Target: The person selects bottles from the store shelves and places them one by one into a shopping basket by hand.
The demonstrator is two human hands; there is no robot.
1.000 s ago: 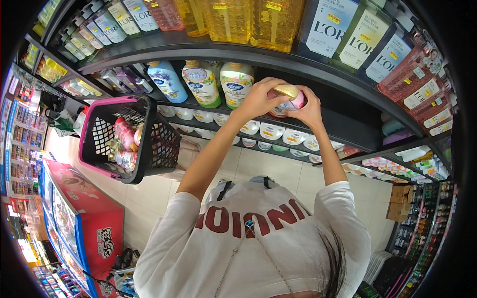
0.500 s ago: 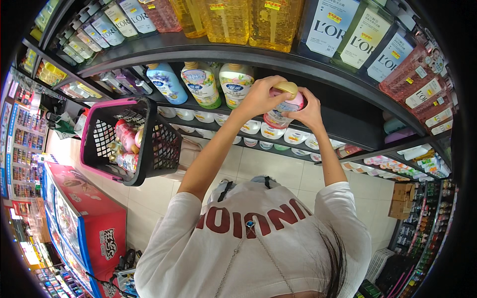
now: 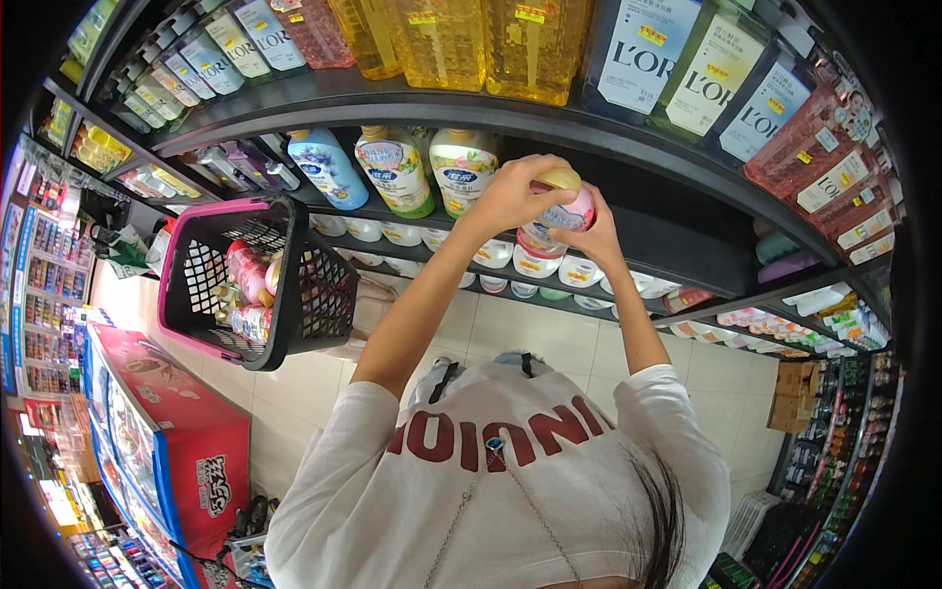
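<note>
Both my hands are on a pink bottle with a gold cap, tilted at the front of the middle shelf. Closed about its top and cap is my left hand. My right hand grips the bottle's right side, thumb across the label. Left of the bottle, on the same shelf, stand a white bottle, a green-based bottle and a blue bottle. The pink bottle's lower end overlaps the white containers on the shelf below, so I cannot tell whether it touches anything.
A black basket with a pink rim, holding several pink and red bottles, is at my left. Large pump bottles line the upper shelf. A red and blue display case stands lower left; cardboard boxes are at right.
The pink bottle and both hands have shifted slightly left. My hands keep their hold on the cap end and the side.
</note>
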